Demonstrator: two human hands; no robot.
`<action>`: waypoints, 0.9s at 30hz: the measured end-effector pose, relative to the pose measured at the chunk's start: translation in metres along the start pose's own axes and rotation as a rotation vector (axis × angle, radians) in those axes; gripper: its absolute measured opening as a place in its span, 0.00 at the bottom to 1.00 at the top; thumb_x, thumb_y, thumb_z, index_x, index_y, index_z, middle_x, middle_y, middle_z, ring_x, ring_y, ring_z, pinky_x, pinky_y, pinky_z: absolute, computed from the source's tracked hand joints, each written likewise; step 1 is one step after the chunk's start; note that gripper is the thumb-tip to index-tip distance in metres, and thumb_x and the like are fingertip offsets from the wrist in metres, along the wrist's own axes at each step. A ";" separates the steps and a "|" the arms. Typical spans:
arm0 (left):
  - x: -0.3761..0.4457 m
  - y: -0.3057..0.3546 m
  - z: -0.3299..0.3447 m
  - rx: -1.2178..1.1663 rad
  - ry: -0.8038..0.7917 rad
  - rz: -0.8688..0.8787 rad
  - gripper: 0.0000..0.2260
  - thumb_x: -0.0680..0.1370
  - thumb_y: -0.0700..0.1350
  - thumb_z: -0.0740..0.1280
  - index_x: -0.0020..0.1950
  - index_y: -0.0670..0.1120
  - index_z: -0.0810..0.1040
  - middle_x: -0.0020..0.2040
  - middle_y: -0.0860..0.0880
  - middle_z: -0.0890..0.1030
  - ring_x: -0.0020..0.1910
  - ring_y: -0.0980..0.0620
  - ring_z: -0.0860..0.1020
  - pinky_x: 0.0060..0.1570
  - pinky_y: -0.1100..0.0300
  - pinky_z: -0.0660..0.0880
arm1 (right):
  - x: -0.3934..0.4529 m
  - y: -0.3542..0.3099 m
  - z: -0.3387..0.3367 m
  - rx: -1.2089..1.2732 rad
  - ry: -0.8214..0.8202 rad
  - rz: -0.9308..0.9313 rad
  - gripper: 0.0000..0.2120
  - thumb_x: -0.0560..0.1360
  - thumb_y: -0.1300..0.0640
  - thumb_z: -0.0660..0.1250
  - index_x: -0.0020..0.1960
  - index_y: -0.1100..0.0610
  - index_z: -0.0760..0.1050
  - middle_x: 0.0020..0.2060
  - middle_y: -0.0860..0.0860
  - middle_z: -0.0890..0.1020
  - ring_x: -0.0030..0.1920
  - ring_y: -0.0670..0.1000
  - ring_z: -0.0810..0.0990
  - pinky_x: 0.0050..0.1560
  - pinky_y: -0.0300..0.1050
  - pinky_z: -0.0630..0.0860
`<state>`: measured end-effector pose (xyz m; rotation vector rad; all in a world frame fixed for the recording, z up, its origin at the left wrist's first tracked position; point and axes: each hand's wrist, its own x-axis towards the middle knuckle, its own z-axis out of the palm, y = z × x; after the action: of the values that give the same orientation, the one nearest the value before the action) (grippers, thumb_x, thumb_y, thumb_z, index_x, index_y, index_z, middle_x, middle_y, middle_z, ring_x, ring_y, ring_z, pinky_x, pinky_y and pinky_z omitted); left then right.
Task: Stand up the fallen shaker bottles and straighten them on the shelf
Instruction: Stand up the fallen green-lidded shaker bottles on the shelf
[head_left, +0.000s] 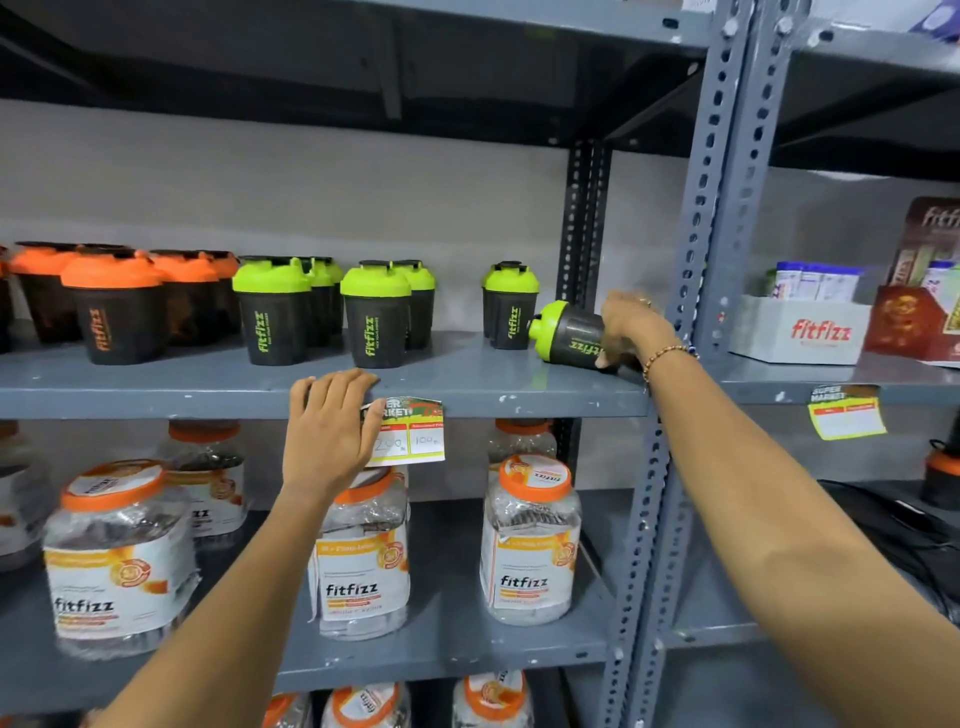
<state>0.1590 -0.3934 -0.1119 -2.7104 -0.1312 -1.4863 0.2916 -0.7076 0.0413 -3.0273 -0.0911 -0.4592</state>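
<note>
A dark shaker bottle with a green lid (563, 332) lies on its side at the right end of the grey shelf (467, 387), lid pointing left. My right hand (631, 330) is closed around its base end. Several green-lidded shakers (376, 317) stand upright in the middle of the shelf, one pair (510, 304) just left of the fallen one. Orange-lidded shakers (111, 312) stand upright at the left. My left hand (330, 426) rests on the shelf's front edge with fingers loosely curled over it, holding nothing.
A price tag (410, 431) hangs on the shelf edge beside my left hand. Large fitfizz jars (530, 540) fill the shelf below. A slotted grey upright (696, 291) stands right of the fallen bottle. A white fitfizz box (802, 330) sits on the neighbouring shelf.
</note>
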 end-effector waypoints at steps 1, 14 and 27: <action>0.000 0.000 0.001 -0.003 0.003 -0.003 0.22 0.81 0.55 0.49 0.62 0.45 0.76 0.58 0.47 0.79 0.57 0.46 0.75 0.62 0.50 0.62 | -0.001 -0.001 -0.002 0.039 -0.029 -0.008 0.41 0.67 0.61 0.78 0.71 0.68 0.57 0.66 0.65 0.71 0.66 0.64 0.71 0.59 0.53 0.72; 0.000 -0.001 -0.003 -0.045 -0.043 0.012 0.27 0.81 0.59 0.45 0.62 0.45 0.76 0.59 0.47 0.79 0.57 0.46 0.76 0.62 0.51 0.62 | -0.003 -0.041 0.010 1.389 -0.478 0.041 0.13 0.70 0.60 0.75 0.49 0.61 0.75 0.33 0.53 0.84 0.36 0.46 0.84 0.50 0.46 0.83; 0.000 -0.007 0.001 -0.066 -0.010 0.066 0.25 0.81 0.57 0.47 0.62 0.45 0.76 0.59 0.48 0.80 0.57 0.47 0.77 0.62 0.52 0.63 | 0.005 -0.091 0.058 1.178 -0.164 -0.068 0.27 0.64 0.64 0.79 0.61 0.63 0.76 0.58 0.58 0.82 0.59 0.56 0.80 0.65 0.52 0.74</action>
<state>0.1589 -0.3867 -0.1122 -2.7445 0.0079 -1.4850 0.3074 -0.6121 -0.0061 -1.8897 -0.3337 -0.0762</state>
